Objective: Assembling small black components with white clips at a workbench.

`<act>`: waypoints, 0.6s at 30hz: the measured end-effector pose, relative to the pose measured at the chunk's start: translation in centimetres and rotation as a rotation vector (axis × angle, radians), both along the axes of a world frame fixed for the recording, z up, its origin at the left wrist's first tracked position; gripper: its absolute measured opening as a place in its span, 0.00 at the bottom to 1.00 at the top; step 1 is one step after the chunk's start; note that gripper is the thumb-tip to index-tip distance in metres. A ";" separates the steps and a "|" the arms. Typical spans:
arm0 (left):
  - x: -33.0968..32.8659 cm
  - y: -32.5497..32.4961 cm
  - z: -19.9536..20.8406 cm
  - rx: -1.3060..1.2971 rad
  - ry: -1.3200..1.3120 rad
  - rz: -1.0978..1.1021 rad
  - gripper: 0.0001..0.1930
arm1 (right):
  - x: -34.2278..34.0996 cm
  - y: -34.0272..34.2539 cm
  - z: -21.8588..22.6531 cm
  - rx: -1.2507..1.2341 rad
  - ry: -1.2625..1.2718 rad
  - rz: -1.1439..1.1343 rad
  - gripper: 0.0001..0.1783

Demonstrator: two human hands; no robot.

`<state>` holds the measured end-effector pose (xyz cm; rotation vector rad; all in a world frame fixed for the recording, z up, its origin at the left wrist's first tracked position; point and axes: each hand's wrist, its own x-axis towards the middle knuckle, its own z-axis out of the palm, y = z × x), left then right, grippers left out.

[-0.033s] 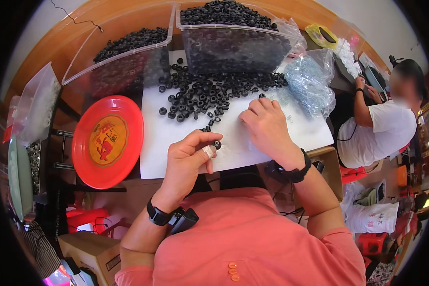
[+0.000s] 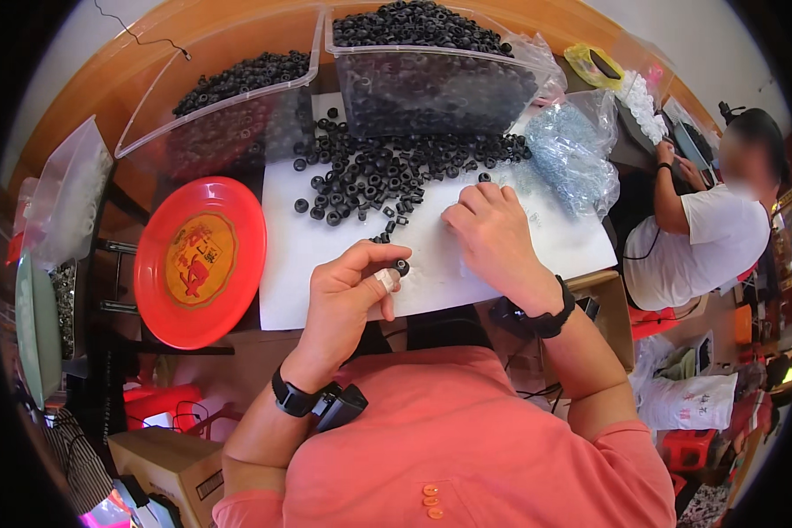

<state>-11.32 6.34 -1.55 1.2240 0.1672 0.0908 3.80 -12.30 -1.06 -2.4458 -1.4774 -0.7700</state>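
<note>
Between the thumb and fingers of my left hand (image 2: 348, 286) is a small round black part (image 2: 401, 266) with a light-coloured centre. A white strip wraps the thumb of that hand. My right hand (image 2: 495, 236) rests low over the white board (image 2: 326, 255), its fingers curled and pressed together; whatever they may pinch is hidden. Beyond both hands a heap of small black ring-like parts (image 2: 370, 172) lies on the board. A few shorter black pieces (image 2: 387, 231) lie just past my left fingertips.
Two clear bins (image 2: 440, 92) (image 2: 229, 106) full of black parts stand at the back. A clear bag of small pale bits (image 2: 572, 158) lies right. A red round tray (image 2: 246, 290) sits left. At far right a person in a white shirt (image 2: 722, 233) works.
</note>
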 end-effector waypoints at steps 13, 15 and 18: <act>-0.3 0.5 -0.6 -0.280 -0.102 0.039 0.12 | -1.5 4.8 0.9 0.068 0.129 0.076 0.06; -0.4 0.6 -0.8 -0.298 -0.111 0.044 0.12 | -1.5 4.8 1.1 0.040 0.141 0.079 0.06; -0.5 0.7 -1.0 -0.316 -0.113 0.050 0.13 | -1.8 4.3 1.3 -0.002 0.120 0.080 0.06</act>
